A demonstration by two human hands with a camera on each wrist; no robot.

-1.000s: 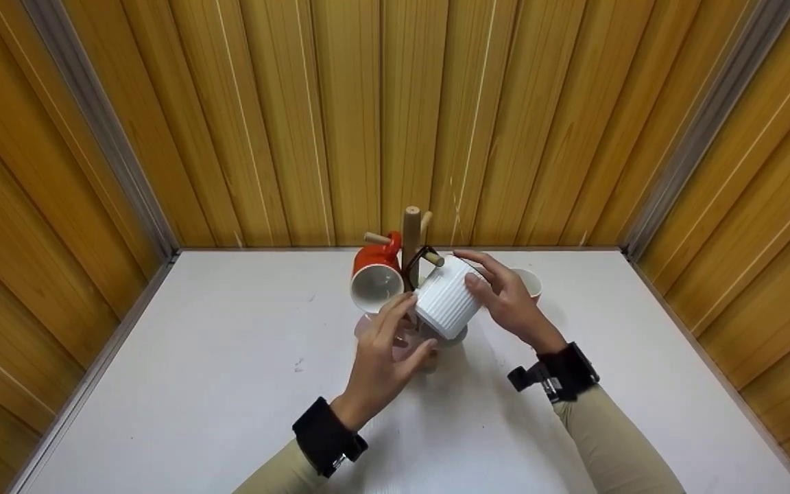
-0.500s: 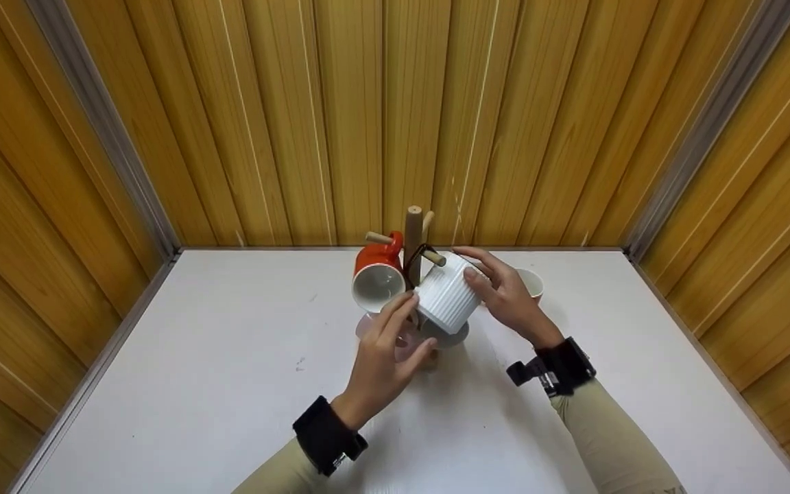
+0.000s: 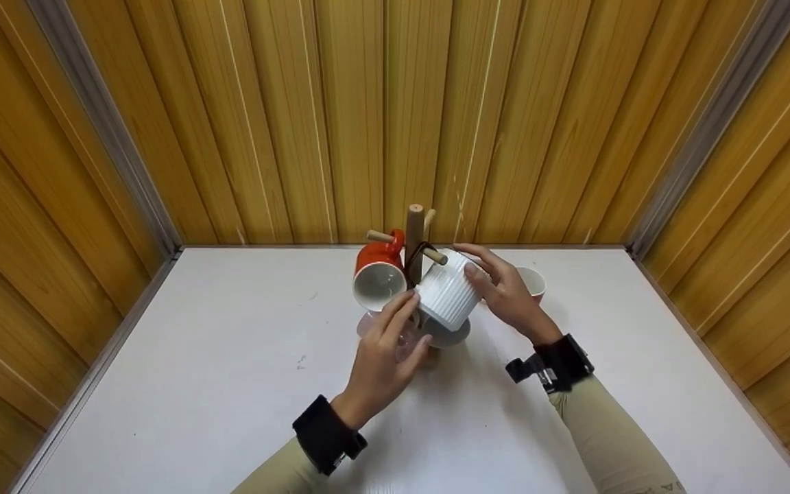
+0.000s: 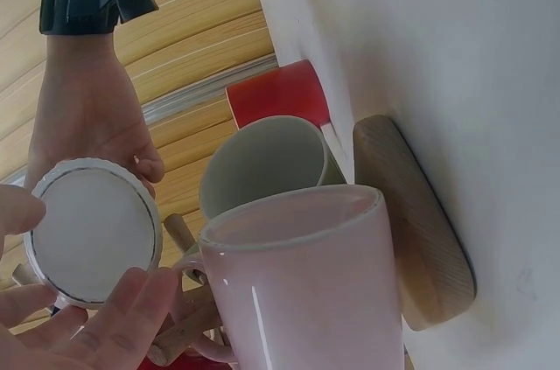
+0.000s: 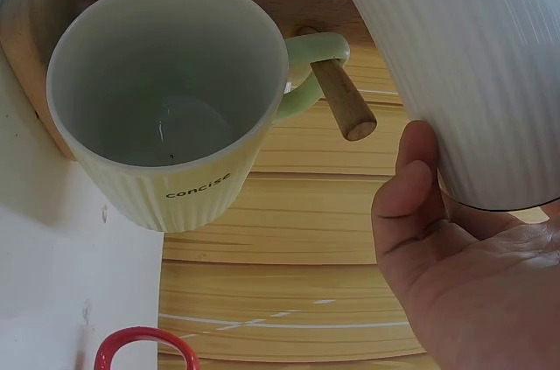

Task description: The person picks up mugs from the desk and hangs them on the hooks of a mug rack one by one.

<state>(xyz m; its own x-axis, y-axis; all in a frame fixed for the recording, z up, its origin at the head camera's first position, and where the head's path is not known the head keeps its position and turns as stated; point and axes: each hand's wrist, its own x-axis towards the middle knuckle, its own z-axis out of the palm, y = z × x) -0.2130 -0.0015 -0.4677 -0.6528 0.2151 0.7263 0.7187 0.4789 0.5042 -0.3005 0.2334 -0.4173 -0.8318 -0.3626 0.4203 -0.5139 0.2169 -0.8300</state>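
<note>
A white ribbed mug (image 3: 448, 295) is tilted against the right side of a wooden mug tree (image 3: 415, 230). My right hand (image 3: 511, 302) grips it by the wall, thumb and fingers on opposite sides. A dark loop, seemingly its handle, passes around a front peg (image 3: 436, 256). With its fingers extended, my left hand (image 3: 378, 363) is at the mug's lower left, fingertips at its edge. In the left wrist view the mug's round base faces that hand. To the left, a red mug (image 3: 371, 257) hangs on another peg, its white mouth facing forward.
Lower on the tree hang a pink mug (image 4: 306, 291) and a pale yellow-green mug (image 5: 166, 186). Another red mug (image 4: 278, 95) stands on the white table (image 3: 230, 384) at the right. Wood-patterned walls (image 3: 340, 123) enclose the back and sides.
The white mug has risen slightly at its lower edge, with my right hand still gripping it. My left hand has stayed almost in place beside it.
</note>
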